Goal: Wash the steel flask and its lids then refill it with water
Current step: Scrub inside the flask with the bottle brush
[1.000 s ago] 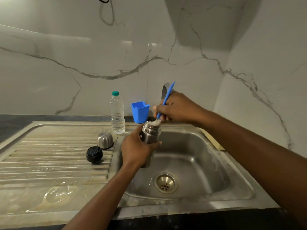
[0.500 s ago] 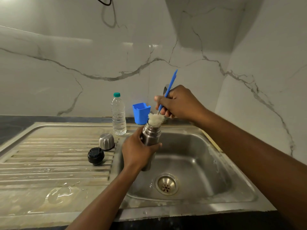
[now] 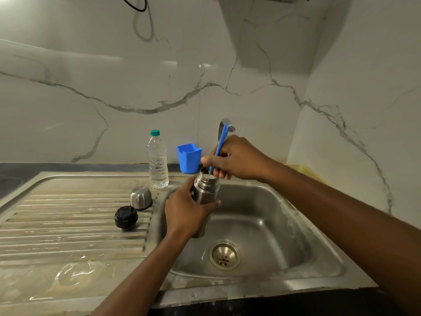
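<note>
While the uncapped cylindrical steel flask [image 3: 206, 190] was gripped upright by the left hand [image 3: 185, 208], a blue-handled brush [image 3: 219, 145] was clasped in the right hand [image 3: 234, 157], plunged into its mouth.

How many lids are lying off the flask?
2: the steel lid and the black lid, both on the draining board left of the basin. None seems hidden.

Wet steel drainboard [image 3: 68, 224] bears black lid [image 3: 126, 217], steel cap [image 3: 140, 197], water bottle [image 3: 157, 160], blue cup [image 3: 189, 158]
</note>
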The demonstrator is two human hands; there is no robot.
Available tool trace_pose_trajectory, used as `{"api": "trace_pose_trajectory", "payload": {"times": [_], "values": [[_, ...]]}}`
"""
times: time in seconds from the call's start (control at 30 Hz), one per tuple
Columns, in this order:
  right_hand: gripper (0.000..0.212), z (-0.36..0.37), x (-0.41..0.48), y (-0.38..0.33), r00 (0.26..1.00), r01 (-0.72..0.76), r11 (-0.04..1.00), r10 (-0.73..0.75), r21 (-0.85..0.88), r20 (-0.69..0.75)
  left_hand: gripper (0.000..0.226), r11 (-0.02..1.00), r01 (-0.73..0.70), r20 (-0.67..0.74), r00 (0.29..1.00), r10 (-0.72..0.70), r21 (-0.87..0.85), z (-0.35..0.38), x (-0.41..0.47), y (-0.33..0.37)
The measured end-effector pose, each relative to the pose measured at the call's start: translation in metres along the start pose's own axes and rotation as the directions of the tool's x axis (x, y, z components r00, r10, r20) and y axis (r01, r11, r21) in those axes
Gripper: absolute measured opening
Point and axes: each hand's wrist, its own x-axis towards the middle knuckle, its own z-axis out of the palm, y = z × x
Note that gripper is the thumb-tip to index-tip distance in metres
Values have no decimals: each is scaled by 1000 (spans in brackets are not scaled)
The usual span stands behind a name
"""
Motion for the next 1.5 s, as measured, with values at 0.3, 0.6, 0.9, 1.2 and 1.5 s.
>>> {"api": "trace_pose_trajectory", "payload": {"times": [0.3, 0.6, 0.9, 1.2, 1.5], "values": [[35, -12, 2, -6, 975, 62, 997, -51, 41, -217, 69, 1000, 0, -12, 1000, 0, 4, -2, 1, -1], [50, -6, 12, -2, 940, 119, 975, -172, -189, -294, 72, 1000, 1, -19, 1000, -2, -19, -2, 5, -3], [48, 2, 9, 4, 979, 63, 965, -109, -254, -171, 69, 1000, -2, -30, 1000, 2, 18, -1, 3, -1], [49, 3, 10, 10, 975, 39, 972, -87, -231, -202, 79, 995, -22, -51, 998, 27, 93, -2, 2, -3], [41, -26, 6, -8, 985, 50, 979, -81, -199, -150, 72, 1000, -10, -41, 999, 11, 22, -1, 3, -2]]}}
